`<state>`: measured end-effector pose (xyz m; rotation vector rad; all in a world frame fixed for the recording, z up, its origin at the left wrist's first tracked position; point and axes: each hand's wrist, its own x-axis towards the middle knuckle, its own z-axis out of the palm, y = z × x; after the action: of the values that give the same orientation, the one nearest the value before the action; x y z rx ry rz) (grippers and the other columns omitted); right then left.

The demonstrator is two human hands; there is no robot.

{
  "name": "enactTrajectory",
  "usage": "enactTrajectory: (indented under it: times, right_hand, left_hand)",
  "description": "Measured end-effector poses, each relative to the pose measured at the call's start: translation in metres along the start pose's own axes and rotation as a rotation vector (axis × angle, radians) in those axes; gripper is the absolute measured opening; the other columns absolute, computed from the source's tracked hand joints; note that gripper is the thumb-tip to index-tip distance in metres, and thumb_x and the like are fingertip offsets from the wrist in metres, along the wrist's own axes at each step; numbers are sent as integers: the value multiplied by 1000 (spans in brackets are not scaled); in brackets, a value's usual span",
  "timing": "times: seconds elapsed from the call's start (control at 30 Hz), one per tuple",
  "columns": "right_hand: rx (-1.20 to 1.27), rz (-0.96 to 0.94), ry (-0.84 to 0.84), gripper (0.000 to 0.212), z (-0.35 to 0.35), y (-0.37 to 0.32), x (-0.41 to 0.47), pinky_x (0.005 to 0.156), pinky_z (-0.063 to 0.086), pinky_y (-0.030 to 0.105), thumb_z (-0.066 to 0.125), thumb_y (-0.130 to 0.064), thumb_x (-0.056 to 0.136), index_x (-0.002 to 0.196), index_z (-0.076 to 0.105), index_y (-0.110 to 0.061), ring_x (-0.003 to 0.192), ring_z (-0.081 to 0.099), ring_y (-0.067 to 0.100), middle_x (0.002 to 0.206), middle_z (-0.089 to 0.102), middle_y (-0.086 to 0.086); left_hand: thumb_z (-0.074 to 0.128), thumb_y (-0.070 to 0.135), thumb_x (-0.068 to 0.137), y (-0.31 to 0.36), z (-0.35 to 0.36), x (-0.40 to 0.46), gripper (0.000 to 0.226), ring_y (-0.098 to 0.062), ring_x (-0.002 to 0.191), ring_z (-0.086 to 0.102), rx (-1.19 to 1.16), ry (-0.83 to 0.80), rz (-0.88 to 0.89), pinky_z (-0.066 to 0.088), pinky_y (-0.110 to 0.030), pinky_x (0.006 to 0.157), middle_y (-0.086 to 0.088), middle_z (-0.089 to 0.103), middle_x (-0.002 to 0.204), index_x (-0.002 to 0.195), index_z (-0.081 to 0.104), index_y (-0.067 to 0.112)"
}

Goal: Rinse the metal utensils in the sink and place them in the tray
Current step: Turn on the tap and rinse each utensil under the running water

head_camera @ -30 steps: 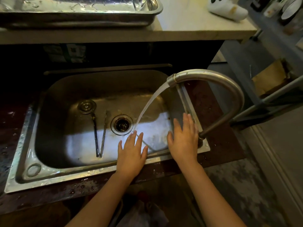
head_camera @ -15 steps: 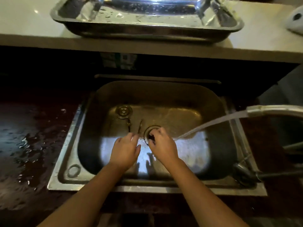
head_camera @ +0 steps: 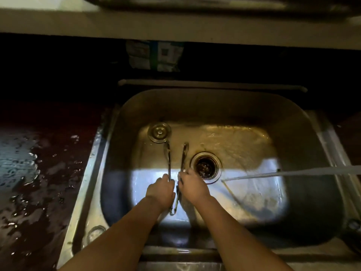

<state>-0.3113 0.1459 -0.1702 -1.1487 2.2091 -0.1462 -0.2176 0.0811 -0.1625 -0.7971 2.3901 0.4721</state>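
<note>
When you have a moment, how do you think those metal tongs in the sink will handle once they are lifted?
The tongs are probably slippery, lying wet in the sink with water running. Their two thin arms, joined only at the near end, will likely spring apart unless squeezed. The left hand and right hand each rest on an arm; being slender metal, they look light but stiff.

One view only: head camera, worn by the person, standing at the near edge of the sink point(head_camera: 304, 122). It faces forward and steeply down into the basin. Wide-angle lens; straight edges bow toward the frame borders. Close range: both forearms enter from the bottom edge, left hand point(head_camera: 161, 189) and right hand point(head_camera: 192, 185) just below frame centre. Drain point(head_camera: 206, 166) sits just beyond the right hand. Wet counter point(head_camera: 29, 173) lies well left of the left hand; tray point(head_camera: 195, 3) cut off at top edge, far beyond both hands.
</note>
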Motion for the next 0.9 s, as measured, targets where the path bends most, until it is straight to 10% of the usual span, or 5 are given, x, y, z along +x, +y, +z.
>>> enactTrajectory:
  times: [0.27, 0.47, 0.63, 0.77, 0.9]
  right_hand:
    - [-14, 6, 27, 26, 1, -3, 10, 82, 48, 35, 43, -3, 88, 104, 63, -1, 102, 60, 33, 112, 61, 21]
    - [633, 307, 334, 31, -21, 3, -2, 60, 47, 24, 61, -16, 85, 111, 46, -12, 69, 63, 22, 78, 66, 6]
    - [815, 469, 321, 21, -52, 22, -17, 35, 39, 9, 64, -14, 80, 63, 52, -16, 26, 48, 0, 50, 55, -4]
    - [944, 512, 321, 21, -67, 31, -47, 64, 60, 35, 63, -11, 77, 60, 54, -16, 56, 65, 20, 64, 65, 12]
    - [1065, 492, 357, 8, -76, 35, -79, 74, 58, 43, 62, -14, 79, 70, 63, -14, 72, 68, 27, 74, 69, 9]
  left_hand:
    - [47, 2, 87, -4, 2, 10, 32, -35, 103, 57, -270, 0, 12, 47, -38, 90, -19, 39, 130, 119, 46, 1]
    - [47, -1, 85, 3, -4, 0, 53, -30, 112, 55, -355, 157, 101, 46, -32, 91, -8, 29, 146, 135, 35, 10]
    - [59, 11, 84, 24, -19, -34, 57, -2, 98, 58, -834, 276, 147, 52, -15, 76, 17, 50, 118, 127, 36, 41]
    - [56, 23, 88, 47, -39, -61, 15, -16, 74, 66, -1494, -97, -36, 52, -22, 56, -5, 71, 90, 100, 64, 19]
    - [57, 21, 87, 71, -49, -83, 15, -22, 76, 71, -1640, -190, 31, 56, -26, 55, -17, 74, 88, 96, 64, 11]
